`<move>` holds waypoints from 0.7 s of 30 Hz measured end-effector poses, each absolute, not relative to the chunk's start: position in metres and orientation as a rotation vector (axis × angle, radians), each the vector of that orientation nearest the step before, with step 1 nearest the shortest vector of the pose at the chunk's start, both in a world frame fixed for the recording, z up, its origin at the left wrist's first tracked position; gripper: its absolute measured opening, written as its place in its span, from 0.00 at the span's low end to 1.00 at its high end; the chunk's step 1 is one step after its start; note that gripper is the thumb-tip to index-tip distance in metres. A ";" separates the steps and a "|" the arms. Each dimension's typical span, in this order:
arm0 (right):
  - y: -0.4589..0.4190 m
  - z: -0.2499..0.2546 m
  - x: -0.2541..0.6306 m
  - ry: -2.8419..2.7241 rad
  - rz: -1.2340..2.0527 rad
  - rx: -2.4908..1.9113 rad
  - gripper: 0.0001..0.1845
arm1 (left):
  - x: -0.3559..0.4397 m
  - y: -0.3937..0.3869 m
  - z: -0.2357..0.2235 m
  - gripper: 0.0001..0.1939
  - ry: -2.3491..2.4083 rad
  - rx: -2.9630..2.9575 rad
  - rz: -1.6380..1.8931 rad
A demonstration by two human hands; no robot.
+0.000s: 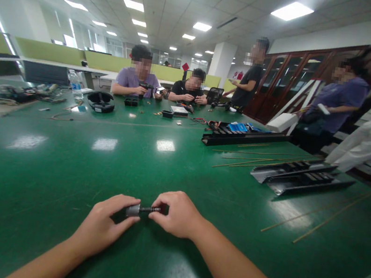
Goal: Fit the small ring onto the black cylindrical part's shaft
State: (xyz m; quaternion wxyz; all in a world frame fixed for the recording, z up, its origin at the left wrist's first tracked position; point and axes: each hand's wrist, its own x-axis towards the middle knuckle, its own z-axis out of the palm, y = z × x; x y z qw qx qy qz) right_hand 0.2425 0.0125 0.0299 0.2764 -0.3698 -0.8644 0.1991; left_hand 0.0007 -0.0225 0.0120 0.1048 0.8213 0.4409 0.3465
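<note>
My left hand [102,220] has its thumb and fingers closed round a short grey metal cylinder [133,210]. A thin dark shaft [147,209] sticks out of the cylinder towards the right. Its far end is pinched between the thumb and forefinger of my right hand [176,214]. Cylinder and shaft form one line, lying roughly level just above the green table [125,157]. Whether the shaft is fixed in the cylinder, I cannot tell. My other right fingers are curled and partly hidden.
Black metal channels [303,177] and thin yellowish rods [282,219] lie to the right, with blue packets [240,127] behind. A dark headset [101,102] and a water bottle [75,81] stand far left. Two people sit opposite, one holding a drill [146,86]; others stand at right.
</note>
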 end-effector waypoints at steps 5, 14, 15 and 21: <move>0.014 0.030 0.245 -2.321 0.528 -1.002 0.07 | 0.001 -0.022 0.013 0.16 1.308 2.424 1.027; 0.015 0.032 0.247 -2.336 0.539 -1.013 0.07 | 0.001 -0.021 0.016 0.15 1.315 2.428 1.045; 0.015 0.033 0.247 -2.336 0.538 -1.015 0.07 | 0.000 -0.021 0.016 0.15 1.316 2.426 1.042; 0.015 0.034 0.248 -2.348 0.546 -1.032 0.08 | -0.001 -0.021 0.016 0.16 1.317 2.415 1.031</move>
